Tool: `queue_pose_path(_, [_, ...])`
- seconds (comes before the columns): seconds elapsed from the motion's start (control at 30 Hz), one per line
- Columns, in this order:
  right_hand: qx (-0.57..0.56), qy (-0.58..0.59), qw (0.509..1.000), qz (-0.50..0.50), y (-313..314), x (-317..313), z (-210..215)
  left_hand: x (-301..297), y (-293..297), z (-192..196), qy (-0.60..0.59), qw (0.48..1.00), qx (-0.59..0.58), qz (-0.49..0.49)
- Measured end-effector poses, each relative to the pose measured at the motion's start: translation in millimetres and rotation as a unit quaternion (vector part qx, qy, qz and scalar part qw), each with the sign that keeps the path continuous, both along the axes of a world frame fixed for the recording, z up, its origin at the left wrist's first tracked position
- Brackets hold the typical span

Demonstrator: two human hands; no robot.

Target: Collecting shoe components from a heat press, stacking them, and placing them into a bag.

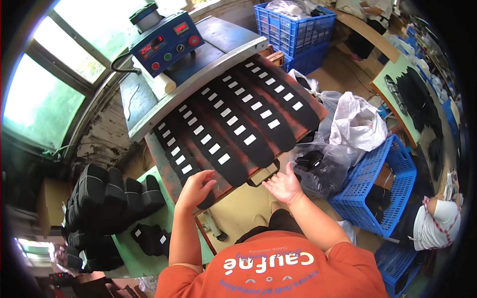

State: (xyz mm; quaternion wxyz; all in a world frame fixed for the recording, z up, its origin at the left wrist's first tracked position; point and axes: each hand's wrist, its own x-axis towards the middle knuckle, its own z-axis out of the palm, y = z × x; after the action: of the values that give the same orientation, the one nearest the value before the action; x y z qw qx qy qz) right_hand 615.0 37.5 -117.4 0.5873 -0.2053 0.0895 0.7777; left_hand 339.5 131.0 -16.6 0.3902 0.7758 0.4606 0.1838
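Both hands hover open-fingered at the tray's near edge, left hand (195,188) touching the nearest black strip (181,161), right hand (284,186) spread just beside the tray handle (263,175), strips running lengthwise away toward the heat press (198,59).

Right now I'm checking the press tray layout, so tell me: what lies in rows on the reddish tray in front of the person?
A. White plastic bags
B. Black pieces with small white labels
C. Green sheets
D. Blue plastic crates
B: the reddish tray carries rows of black pieces each bearing small white labels, with the left hand and right hand at its near edge.
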Motion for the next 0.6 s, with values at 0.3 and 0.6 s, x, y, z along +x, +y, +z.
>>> queue_pose_path(0.3, [-0.105, -0.05, 0.992, 0.057, -30, 14, 28, 100, 93, -36, 0.033, 0.999, 0.032, 0.024])
queue_pose_path(0.6, [-0.14, -0.022, 0.985, 0.103, 1, 34, 52, 156, 124, -17, 0.23, 0.972, -0.031, 0.028])
